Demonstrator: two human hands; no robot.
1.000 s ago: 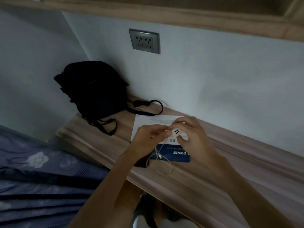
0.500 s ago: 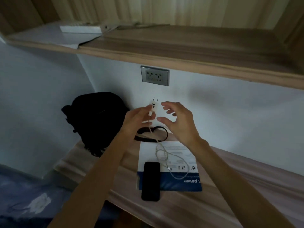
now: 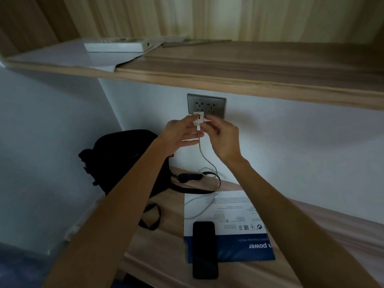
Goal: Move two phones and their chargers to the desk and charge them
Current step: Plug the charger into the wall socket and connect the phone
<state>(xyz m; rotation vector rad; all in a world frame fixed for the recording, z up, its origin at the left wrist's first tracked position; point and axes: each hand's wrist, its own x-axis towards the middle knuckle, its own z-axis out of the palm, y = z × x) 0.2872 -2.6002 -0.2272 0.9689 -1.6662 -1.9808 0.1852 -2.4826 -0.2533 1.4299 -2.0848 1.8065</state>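
Charger (image 3: 198,119) pinched by left hand (image 3: 180,134) and right hand (image 3: 222,135) fingers at wall socket (image 3: 206,106)

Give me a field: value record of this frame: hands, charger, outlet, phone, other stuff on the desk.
left hand: pinching the white charger plug, raised to the outlet
right hand: fingers at the plug's right side
wall outlet: grey double plate under the shelf; plug at its lower edge, seating not clear
cable: white, hangs from the plug to the desk; far end lies loose, not in the phone
phone: black, flat, partly on the blue-and-white box
black bag: on the desk, left, against the wall
second phone: not visible
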